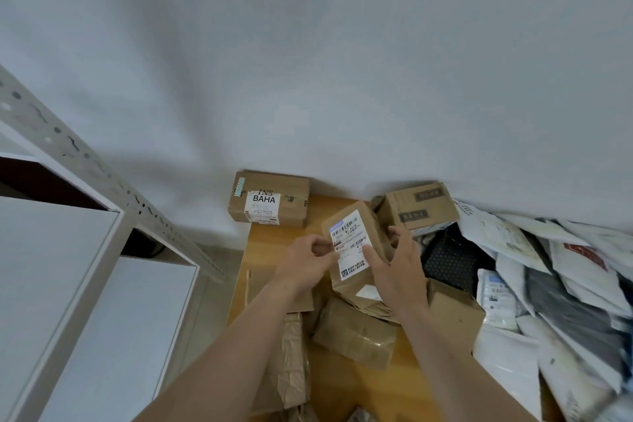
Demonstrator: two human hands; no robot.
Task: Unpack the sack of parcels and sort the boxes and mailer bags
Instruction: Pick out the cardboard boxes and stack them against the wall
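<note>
Labelled box (354,250) clamped between both hands, left hand (305,259) and right hand (397,264); long axis runs away from person, above worktop (274,250).

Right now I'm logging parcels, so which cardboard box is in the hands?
The labelled box in the middle, tilted up between the left hand and right hand. The BAHA box and the stamped box sit untouched by the wall.

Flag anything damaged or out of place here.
The brown cardboard box by the white wall looks crushed and tilted, its flap gaping. A torn brown paper wrapper lies crumpled on the wooden table.
</note>
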